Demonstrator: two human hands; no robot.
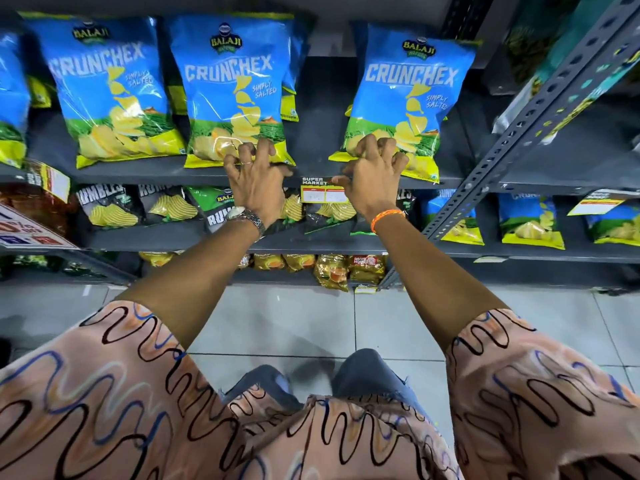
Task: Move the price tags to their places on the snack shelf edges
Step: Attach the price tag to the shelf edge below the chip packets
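A price tag with a black "SUPER MARKET" header, red band and white fields hangs on the front edge of the grey shelf that carries blue Crunchex chip bags. My right hand pinches the tag's upper right corner with thumb and forefinger, its other fingers curled over the shelf edge. My left hand is at the tag's left end, fingers bent onto the shelf edge; whether its thumb touches the tag is hidden. A second tag hangs at the far left, and a third tag sits on the right-hand rack.
Blue Crunchex bags stand above the edge, with a gap between the middle and right bags. Dark Rumbles bags fill the shelf below. A perforated grey upright separates the right rack. A promo sign juts out at the left. Tiled floor below.
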